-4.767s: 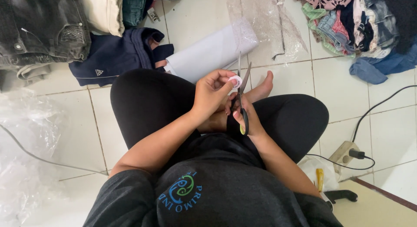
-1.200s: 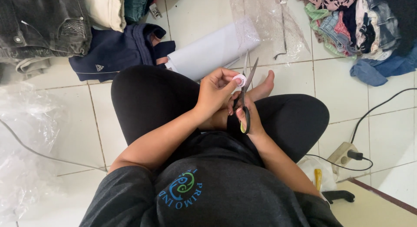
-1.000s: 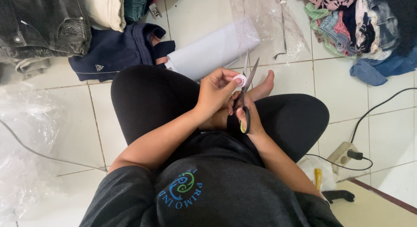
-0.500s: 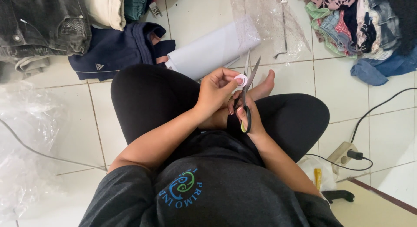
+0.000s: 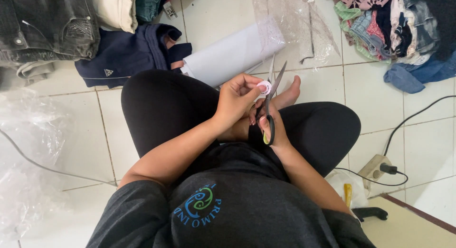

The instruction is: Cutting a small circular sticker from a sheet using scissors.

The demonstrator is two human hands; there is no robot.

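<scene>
Two heaps of clothing flank the white tiled floor (image 5: 223, 10): dark grey denim jeans (image 5: 42, 29) with a navy blue garment (image 5: 128, 58) beside them at upper left, and a mixed pile of patterned and blue fabrics (image 5: 399, 29) at upper right. Crumpled clear plastic sheeting (image 5: 28, 153) spreads along the left edge, and a rolled white sheet (image 5: 228, 56) lies just beyond the person's crossed legs in black trousers (image 5: 161, 110), with a clear plastic bag (image 5: 294, 25) overlapping its far end. A black cable (image 5: 408, 127) runs to a beige power strip (image 5: 373, 169) at lower right. Over the lap, the left hand (image 5: 235, 103) pinches a small round white and pink sticker (image 5: 264, 88) between thumb and fingertips, partly covering it. Right hand (image 5: 268, 127) sits just beneath, fingers curled through the handles of black-handled steel scissors (image 5: 271, 101), whose blades stand slightly parted, pointing away, beside the sticker. A bare foot (image 5: 289, 93) shows behind the blades.
</scene>
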